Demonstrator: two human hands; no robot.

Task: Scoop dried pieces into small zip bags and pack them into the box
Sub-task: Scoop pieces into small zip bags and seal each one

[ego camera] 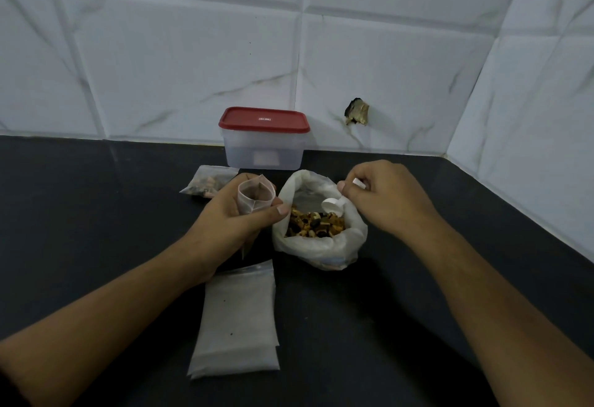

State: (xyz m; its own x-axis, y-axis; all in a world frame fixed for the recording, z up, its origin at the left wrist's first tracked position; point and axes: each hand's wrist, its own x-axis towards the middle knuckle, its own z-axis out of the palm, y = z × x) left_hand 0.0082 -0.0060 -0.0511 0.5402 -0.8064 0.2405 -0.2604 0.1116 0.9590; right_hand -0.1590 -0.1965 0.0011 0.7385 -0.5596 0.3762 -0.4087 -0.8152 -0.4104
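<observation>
My left hand (231, 213) holds a small clear zip bag (255, 196) upright with its mouth spread open, just left of the big white plastic bag (321, 249). That big bag stands open and holds brown and dark dried pieces (316, 225). My right hand (385, 194) grips a small white scoop (332, 205) whose bowl sits inside the big bag, just above the pieces. A clear box with a red lid (264, 138) stands shut against the wall behind. One filled zip bag (209, 183) lies left of the box.
A stack of flat empty zip bags (239, 319) lies on the black counter (96, 229) below my left wrist. White marble-look tiled walls meet in a corner at the right, with a chipped hole (356, 112) in the back wall.
</observation>
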